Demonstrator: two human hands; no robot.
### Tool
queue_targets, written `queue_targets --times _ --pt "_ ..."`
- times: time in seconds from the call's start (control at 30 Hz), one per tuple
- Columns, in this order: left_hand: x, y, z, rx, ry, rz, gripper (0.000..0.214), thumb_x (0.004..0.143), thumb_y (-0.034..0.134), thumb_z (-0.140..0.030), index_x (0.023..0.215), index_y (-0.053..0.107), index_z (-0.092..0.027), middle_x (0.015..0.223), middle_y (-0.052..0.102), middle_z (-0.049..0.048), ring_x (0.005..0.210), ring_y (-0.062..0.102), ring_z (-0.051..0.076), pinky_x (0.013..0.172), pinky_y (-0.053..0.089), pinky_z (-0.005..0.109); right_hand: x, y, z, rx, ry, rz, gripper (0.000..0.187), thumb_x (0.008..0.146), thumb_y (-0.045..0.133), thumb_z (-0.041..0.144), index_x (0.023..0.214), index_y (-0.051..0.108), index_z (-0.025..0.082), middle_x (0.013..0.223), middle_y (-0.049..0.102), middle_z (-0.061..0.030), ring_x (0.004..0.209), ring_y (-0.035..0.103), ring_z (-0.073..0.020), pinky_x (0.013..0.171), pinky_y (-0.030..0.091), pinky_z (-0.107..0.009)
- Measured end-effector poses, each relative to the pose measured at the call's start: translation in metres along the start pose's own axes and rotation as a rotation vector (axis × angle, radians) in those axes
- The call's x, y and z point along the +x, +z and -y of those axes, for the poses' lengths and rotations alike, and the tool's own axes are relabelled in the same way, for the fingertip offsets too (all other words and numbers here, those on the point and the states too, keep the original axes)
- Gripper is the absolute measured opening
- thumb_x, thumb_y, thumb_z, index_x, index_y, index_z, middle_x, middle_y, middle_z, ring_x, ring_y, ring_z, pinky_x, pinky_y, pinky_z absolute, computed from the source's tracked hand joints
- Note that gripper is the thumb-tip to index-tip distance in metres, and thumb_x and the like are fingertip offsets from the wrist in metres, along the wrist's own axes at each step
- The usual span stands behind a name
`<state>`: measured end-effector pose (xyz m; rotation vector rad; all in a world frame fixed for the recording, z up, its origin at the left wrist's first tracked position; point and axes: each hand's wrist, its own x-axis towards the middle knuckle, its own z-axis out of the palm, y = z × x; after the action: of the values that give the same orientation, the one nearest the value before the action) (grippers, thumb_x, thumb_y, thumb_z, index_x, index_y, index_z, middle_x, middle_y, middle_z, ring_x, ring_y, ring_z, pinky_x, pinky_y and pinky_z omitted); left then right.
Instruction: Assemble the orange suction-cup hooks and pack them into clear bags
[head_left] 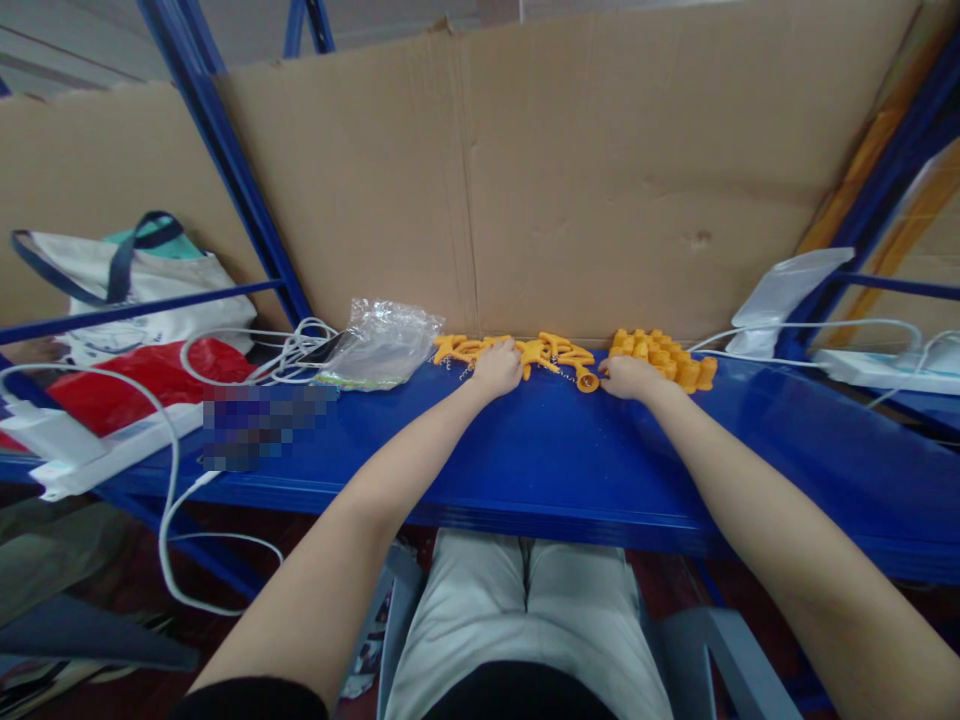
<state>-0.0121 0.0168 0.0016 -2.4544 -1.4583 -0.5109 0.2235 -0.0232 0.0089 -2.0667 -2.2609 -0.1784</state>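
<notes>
Presently, we find both hands at the far side of the blue desk (570,455), near the foot of an upright cardboard panel (592,180). The left hand (498,370) lies over a row of yellow pieces (534,352), some of which show thin metal spirals. Its fingers are bent downward and largely hidden; we cannot tell whether they are closed on a piece.

We note the right hand (630,378) in front of a cluster of yellow cylindrical parts (645,345), which stand packed together at the right end of the row. Its fingers are curled, with their tips just beside a round yellow piece (589,382); we cannot determine whether they clasp anything.

To the left of the row, we record a clear plastic bag (379,350) on the desk, with coiled white cables (296,350) beside it. Farther left, we observe a red bag (154,375) and a white tote bag (161,305) with dark handles. At the right, we see a white power strip (881,368).
</notes>
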Motion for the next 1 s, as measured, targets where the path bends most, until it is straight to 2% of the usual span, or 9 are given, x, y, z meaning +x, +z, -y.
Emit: queue_targets --times 0.13,0.23,0.33,0.47,0.63,0.8,0.9,1.0 --pt "0.015 -0.002 -0.009 0.015 0.098 -0.001 0.033 0.088 0.047 -0.011 0.115 0.066 -0.014 0.124 0.060 0.0158 0.120 0.056 0.030 0.103 0.046 0.043 -0.001 -0.002 0.001 -0.025 0.008 0.018 0.040 0.084 0.050 0.015 0.118 0.071 0.017 0.125 0.067 -0.0173 0.116 0.063 -0.0328 0.096 0.051 -0.044" --pt "0.025 0.004 -0.017 0.001 0.164 0.086 0.039 0.085 0.051 -0.009 0.120 0.065 -0.019 0.137 0.055 0.0134 0.126 0.052 0.032 0.107 0.043 0.046 0.000 -0.003 0.000 -0.020 -0.024 0.041 0.040 0.083 0.053 0.016 0.119 0.071 0.020 0.123 0.068 -0.0160 0.115 0.063 -0.0331 0.094 0.051 -0.045" --pt "0.032 0.009 -0.028 0.077 0.142 0.172 0.040 0.088 0.046 -0.007 0.120 0.066 -0.018 0.141 0.053 0.0150 0.129 0.051 0.033 0.106 0.042 0.047 0.001 -0.003 -0.003 0.006 -0.080 0.072 0.038 0.082 0.061 0.023 0.119 0.071 0.021 0.120 0.068 -0.0158 0.115 0.063 -0.0339 0.094 0.050 -0.045" --pt "0.036 0.004 -0.036 0.110 0.062 0.170 0.041 0.091 0.037 -0.005 0.121 0.065 -0.014 0.129 0.061 0.0175 0.119 0.060 0.029 0.100 0.048 0.040 0.002 -0.005 -0.004 0.023 -0.093 0.085 0.039 0.083 0.068 0.039 0.119 0.070 0.024 0.120 0.068 -0.0139 0.116 0.061 -0.0344 0.094 0.049 -0.044" --pt "0.038 -0.014 -0.025 0.074 -0.038 0.128 0.042 0.088 0.045 -0.004 0.122 0.065 -0.016 0.124 0.063 0.0143 0.112 0.064 0.024 0.094 0.050 0.032 0.004 -0.004 -0.002 0.039 -0.085 0.120 0.034 0.091 0.058 0.036 0.116 0.071 0.016 0.110 0.070 -0.0169 0.109 0.066 -0.0325 0.092 0.050 -0.040" --pt "0.030 -0.031 -0.007 -0.013 -0.110 0.069 0.038 0.086 0.052 -0.008 0.119 0.069 -0.016 0.117 0.069 0.0135 0.113 0.064 0.026 0.096 0.050 0.035 0.007 0.001 -0.003 0.037 -0.087 0.071 0.033 0.093 0.055 0.036 0.115 0.071 0.017 0.117 0.069 -0.0190 0.112 0.065 -0.0350 0.093 0.050 -0.045" --pt "0.018 -0.035 -0.002 -0.142 -0.148 0.027 0.037 0.084 0.056 -0.007 0.115 0.072 -0.018 0.114 0.073 0.0099 0.112 0.065 0.024 0.099 0.049 0.033 0.006 0.003 -0.002 0.022 -0.069 0.044 0.032 0.093 0.055 0.034 0.113 0.072 0.016 0.117 0.069 -0.0198 0.112 0.065 -0.0357 0.093 0.050 -0.046" --pt "0.004 -0.030 0.001 -0.304 -0.176 -0.005 0.034 0.085 0.059 -0.011 0.115 0.072 -0.017 0.109 0.074 0.0088 0.105 0.068 0.021 0.096 0.051 0.030 0.006 0.005 -0.002 0.028 -0.059 0.028 0.031 0.092 0.055 0.032 0.111 0.073 0.016 0.114 0.070 -0.0202 0.111 0.065 -0.0362 0.092 0.050 -0.047"
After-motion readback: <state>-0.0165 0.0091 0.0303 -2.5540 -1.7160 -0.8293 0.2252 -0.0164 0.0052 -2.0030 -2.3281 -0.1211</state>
